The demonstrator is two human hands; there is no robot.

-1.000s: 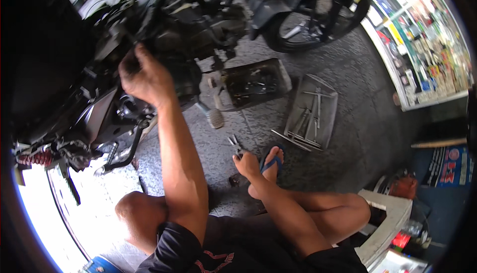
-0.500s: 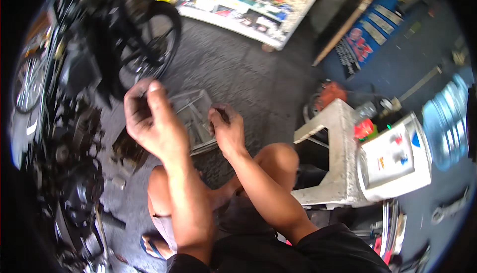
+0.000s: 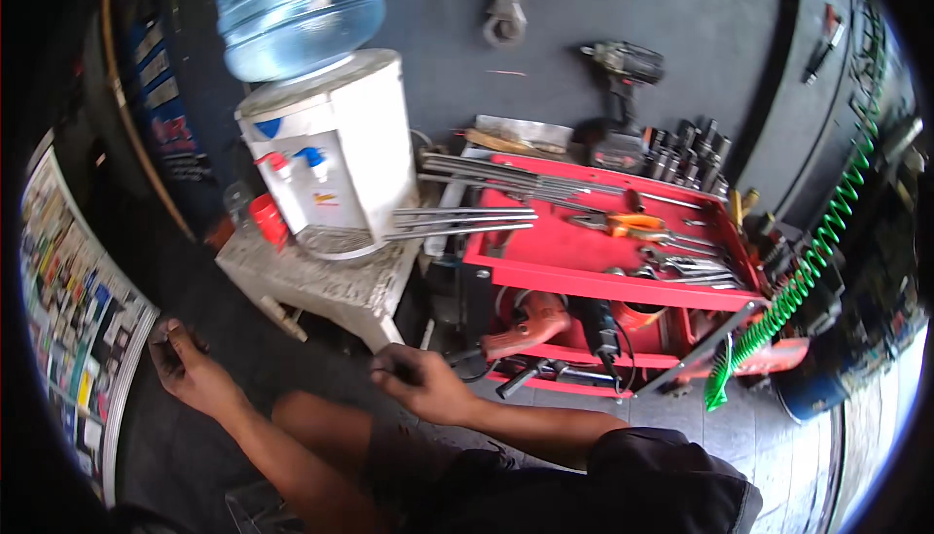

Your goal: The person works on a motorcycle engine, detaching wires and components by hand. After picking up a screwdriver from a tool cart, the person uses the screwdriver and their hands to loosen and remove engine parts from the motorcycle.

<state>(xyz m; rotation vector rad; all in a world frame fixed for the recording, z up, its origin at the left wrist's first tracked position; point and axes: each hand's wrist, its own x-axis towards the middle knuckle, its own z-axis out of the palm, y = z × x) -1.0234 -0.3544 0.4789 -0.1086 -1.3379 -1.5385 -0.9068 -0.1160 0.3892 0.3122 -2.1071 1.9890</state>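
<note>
My left hand (image 3: 192, 374) is raised at the left, its fingers curled in toward the thumb. My right hand (image 3: 424, 385) is closed near the middle, below the front corner of a worn white stool (image 3: 336, 286). Dark grime covers the fingers of both hands. Whatever they hold, if anything, is too small or hidden to make out. On the stool stands a white water dispenser (image 3: 375, 135) with a red and a blue tap, and a blue water bottle (image 3: 302, 18) sits on top.
A red tool cart (image 3: 525, 269) at the right carries metal rods (image 3: 462, 223), orange-handled pliers (image 3: 637, 227), wrenches and sockets. On its lower shelf lies an orange power tool (image 3: 535, 325). A cordless impact wrench (image 3: 625, 72) is behind. A green coiled hose (image 3: 812, 267) hangs at right; a display case (image 3: 78, 310) stands left.
My view has swung right, from the motorcycle and floor to the dispenser and tool cart. Both hands stay raised with curled fingers; they are now farther apart.
</note>
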